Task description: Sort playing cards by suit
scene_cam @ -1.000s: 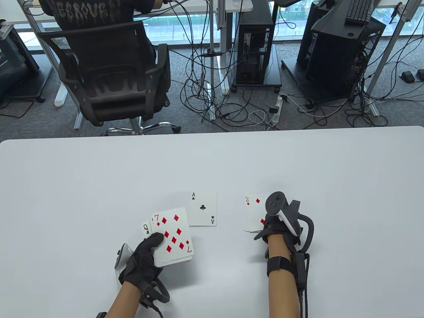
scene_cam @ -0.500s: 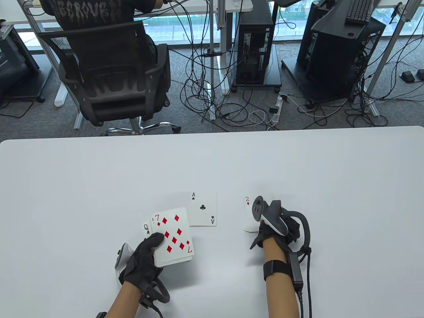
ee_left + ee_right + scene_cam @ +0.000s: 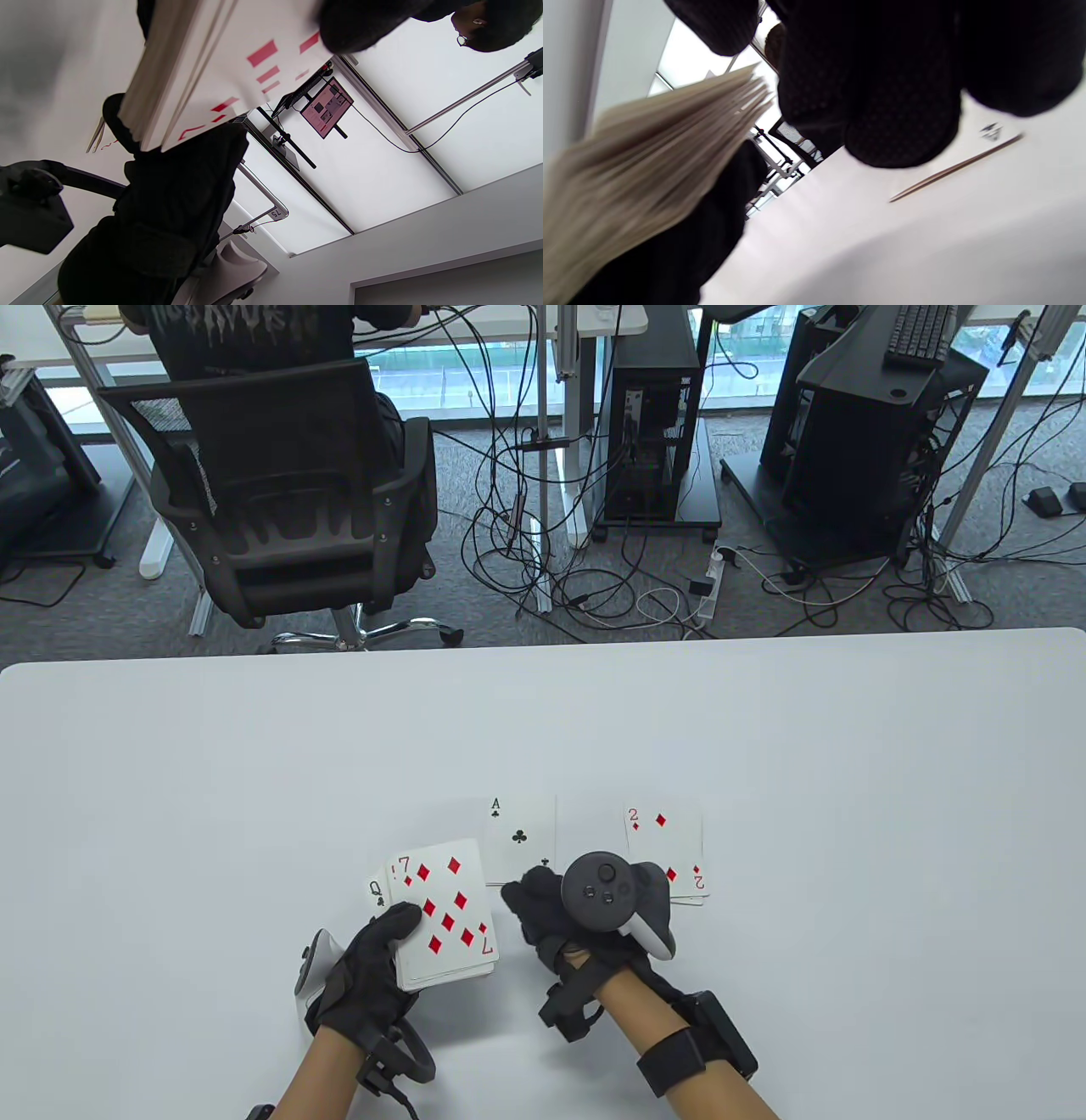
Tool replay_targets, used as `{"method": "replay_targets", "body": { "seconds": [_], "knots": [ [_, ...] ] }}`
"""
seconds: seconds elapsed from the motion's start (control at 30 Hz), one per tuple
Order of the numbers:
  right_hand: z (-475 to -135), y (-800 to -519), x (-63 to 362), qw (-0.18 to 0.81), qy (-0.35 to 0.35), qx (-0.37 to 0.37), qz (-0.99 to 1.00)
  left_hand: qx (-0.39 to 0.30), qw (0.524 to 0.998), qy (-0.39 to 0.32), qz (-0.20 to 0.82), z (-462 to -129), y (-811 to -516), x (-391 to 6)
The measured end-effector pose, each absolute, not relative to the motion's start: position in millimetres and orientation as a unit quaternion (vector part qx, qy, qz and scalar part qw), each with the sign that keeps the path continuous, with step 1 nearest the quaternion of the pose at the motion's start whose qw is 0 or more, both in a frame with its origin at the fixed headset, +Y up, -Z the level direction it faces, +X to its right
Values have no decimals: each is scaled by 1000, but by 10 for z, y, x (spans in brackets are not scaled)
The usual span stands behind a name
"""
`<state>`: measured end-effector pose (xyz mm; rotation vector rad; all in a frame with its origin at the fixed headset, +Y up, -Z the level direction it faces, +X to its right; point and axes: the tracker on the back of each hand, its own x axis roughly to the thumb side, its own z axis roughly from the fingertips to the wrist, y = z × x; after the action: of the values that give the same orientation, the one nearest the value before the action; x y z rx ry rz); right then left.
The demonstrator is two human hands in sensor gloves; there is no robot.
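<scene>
Left hand [image 3: 373,963] near the table's [image 3: 254,780] front edge, fingers curled round the deck [image 3: 441,916], 7 of diamonds [image 3: 445,903] face up on top, a queen peeking behind. Club ace pile [image 3: 519,833] just beyond. Right hand [image 3: 551,912] has left the diamond pile [image 3: 666,848], its 2 now uncovered, and crossed to just beside the deck; fingers loosely bent, holding nothing. Likely reaching for the 7, bound for diamonds.

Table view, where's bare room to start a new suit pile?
Bare table lies left of the ace of clubs and right of the two of diamonds. Crowded between them, where the right hand nears the deck.
</scene>
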<state>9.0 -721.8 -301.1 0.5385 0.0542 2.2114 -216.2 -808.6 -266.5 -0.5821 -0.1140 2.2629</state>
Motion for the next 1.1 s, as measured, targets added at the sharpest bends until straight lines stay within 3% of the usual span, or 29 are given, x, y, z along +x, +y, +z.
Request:
{"method": "replay_targets", "body": {
  "seconds": [0.27, 0.43, 0.63, 0.93, 1.1],
  "knots": [
    [-2817, -7181, -162, 335, -15, 259, 906, -230, 392, -47, 889, -2665, -8087, -2161],
    [-2862, -7216, -102, 409, -21, 226, 884, -231, 396, -52, 887, -2667, -8087, -2160],
    [-2940, -7242, -22, 426, -16, 204, 881, -233, 392, -52, 888, -2663, -8092, -2153],
    [-3201, -7281, 406, 473, -10, 137, 870, -230, 388, -49, 891, -2665, -8089, -2148],
    [-3359, -7262, 818, 459, -27, 63, 886, -229, 384, -48, 893, -2664, -8086, -2148]
  ]
}}
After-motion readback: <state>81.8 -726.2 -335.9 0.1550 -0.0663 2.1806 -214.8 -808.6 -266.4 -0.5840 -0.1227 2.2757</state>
